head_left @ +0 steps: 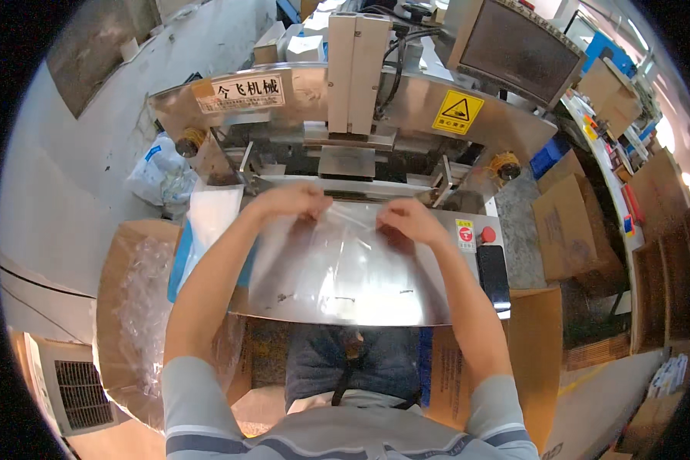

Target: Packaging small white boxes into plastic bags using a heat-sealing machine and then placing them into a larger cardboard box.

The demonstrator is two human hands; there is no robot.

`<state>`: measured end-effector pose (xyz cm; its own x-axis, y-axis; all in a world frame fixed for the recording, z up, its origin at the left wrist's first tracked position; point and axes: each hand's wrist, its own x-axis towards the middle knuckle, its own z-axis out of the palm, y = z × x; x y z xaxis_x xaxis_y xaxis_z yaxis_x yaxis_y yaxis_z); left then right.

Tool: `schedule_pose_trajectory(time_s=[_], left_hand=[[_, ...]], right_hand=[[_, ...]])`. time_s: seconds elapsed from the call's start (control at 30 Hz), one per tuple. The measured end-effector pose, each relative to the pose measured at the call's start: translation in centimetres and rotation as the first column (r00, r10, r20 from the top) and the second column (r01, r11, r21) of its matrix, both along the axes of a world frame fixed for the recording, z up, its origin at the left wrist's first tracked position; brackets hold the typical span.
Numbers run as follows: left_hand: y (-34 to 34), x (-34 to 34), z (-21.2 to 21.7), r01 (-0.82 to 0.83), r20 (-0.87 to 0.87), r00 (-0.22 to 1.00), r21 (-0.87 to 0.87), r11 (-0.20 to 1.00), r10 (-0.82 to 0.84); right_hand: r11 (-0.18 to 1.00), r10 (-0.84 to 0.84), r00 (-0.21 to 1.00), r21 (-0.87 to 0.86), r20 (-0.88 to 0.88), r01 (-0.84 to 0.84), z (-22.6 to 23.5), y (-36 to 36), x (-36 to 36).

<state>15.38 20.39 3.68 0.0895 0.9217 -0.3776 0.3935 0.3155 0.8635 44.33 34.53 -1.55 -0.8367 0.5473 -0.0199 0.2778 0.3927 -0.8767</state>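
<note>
A thin clear plastic sheet (351, 220) stretches between my two hands, above the shiny metal worktop (345, 287) of a machine. My left hand (303, 201) pinches its left side near the far edge of the worktop. At its right side my right hand (408, 221) is closed, fingertips pinched on the film. The sheet's exact outline is hard to make out against the reflections. Just beyond my hands lies the machine's press opening, with a small metal block (346, 162) under a pale vertical column (353, 73).
White film sheets (213, 218) lie on a blue tray (182, 257) at the left. A cardboard box (115, 307) below holds clear plastic pieces. A red button (487, 234) and a black phone (493, 276) sit on the right, a monitor (517, 50) behind.
</note>
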Motion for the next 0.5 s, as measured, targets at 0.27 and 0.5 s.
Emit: schedule_pose_trajectory(time_s=[0.27, 0.5], left_hand=[[8.8, -6.7, -3.1, -0.116, -0.075, 0.988, 0.182, 0.976, 0.132], [6.0, -0.1, -3.6, -0.136, -0.322, 0.838, 0.657, 0.741, 0.440]], right_hand=[[0.969, -0.101, 0.989, 0.234, 0.111, 0.073, 2.3, 6.3, -7.4], [0.707, -0.188, 0.977, 0.704, 0.101, 0.063, 4.3, -2.5, -9.4]])
